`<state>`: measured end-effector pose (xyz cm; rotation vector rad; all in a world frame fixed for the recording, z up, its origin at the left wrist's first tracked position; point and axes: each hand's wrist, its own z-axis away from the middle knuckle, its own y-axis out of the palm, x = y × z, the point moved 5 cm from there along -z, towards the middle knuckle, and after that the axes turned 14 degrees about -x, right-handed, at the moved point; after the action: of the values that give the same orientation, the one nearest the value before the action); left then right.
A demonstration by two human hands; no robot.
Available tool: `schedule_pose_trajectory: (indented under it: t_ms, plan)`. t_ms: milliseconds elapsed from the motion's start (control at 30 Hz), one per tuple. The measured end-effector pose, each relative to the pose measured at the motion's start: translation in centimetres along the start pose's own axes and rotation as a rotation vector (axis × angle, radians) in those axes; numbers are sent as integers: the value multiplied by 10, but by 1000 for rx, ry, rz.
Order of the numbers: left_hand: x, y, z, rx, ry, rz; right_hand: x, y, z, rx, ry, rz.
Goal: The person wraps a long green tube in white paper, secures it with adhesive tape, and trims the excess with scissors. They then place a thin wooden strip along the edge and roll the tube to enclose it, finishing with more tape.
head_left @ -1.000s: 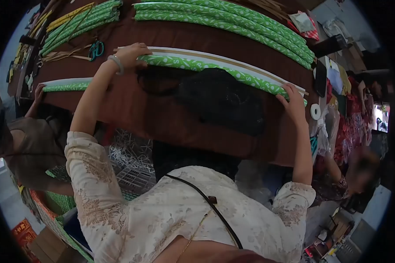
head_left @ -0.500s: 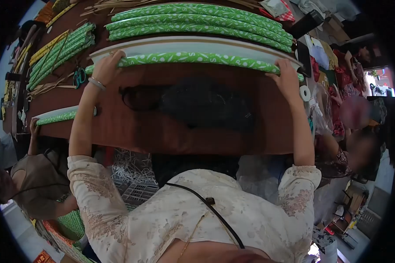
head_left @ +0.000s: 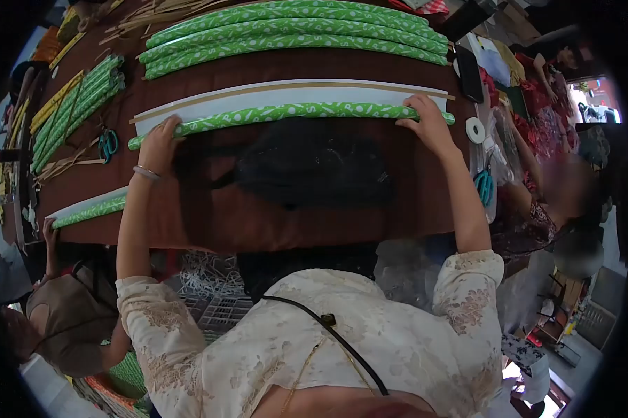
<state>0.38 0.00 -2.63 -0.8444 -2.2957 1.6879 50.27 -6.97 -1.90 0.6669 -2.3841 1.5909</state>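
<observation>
A long roll of green wrapping paper (head_left: pixel 293 112) with a white pattern lies across the table in front of me. Beyond it, a strip of the paper's white underside (head_left: pixel 258 96) is unrolled, with a thin tan strip (head_left: pixel 293 84) along its far edge. My left hand (head_left: pixel 159 143), a bangle on its wrist, is closed over the roll near its left end. Near the other end, my right hand (head_left: pixel 427 124) grips the roll between thumb and fingers.
Several finished green rolls (head_left: pixel 293 45) lie behind. Bundled rolls (head_left: pixel 81 115) and teal scissors (head_left: pixel 108 145) are at left. A tape roll (head_left: pixel 475 130), a phone (head_left: pixel 469 75) and more scissors (head_left: pixel 484 187) sit at right. A co-worker's hand (head_left: pixel 50 228) holds another roll (head_left: pixel 91 210).
Both hands and the roll have come nearer to me, away from the rolls behind. The white underside looks flatter, with the tan strip in plainer view. The camera view has shifted slightly.
</observation>
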Motion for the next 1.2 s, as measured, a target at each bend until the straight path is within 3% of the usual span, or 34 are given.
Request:
schedule_pose_trajectory:
  t_ms: [433,800,867,967,1200]
  plan:
    - [-5,-9,0,-62,60,104,-2,-4,3,-16,-30,34]
    - [12,2,7,114,-43,-57,2,0,-1,65,-17,-12]
    - [9,2,9,44,-2,-52,4,-1,-2,103,45,0]
    - [6,0,13,-86,22,18,7,0,0,34,-24,73]
    - [12,6,13,-102,31,119,7,2,0,28,-54,81]
